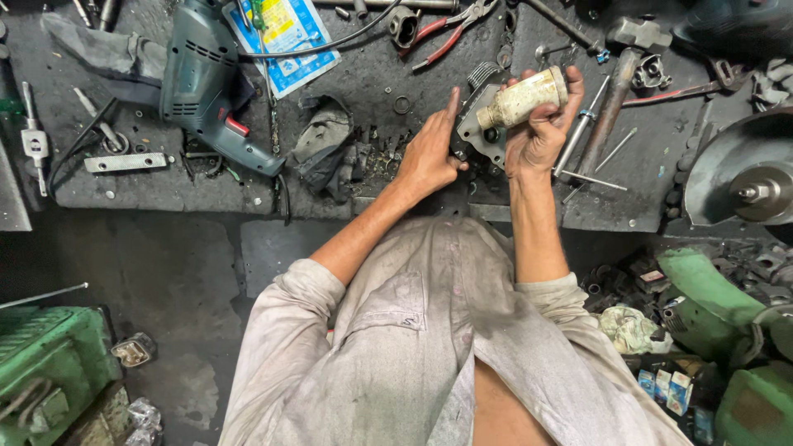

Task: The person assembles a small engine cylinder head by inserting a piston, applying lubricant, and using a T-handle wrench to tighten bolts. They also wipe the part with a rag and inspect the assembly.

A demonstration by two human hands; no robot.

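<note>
My right hand (541,136) grips a small dirty white plastic bottle (522,98), tipped on its side with its neck pointing left and down at a grey metal part (479,128) on the workbench. My left hand (429,153) rests against the left side of that metal part, index finger stretched upward. The part has a round hole and ribbed fins at its top; my hands hide its lower half.
On the dark bench lie a grey-green electric drill (206,83), a blue printed packet (289,33), red-handled pliers (446,33), a hammer (619,74), rags and loose metal bits. A round metal disc (743,177) sits right; green machinery (49,363) stands on the floor.
</note>
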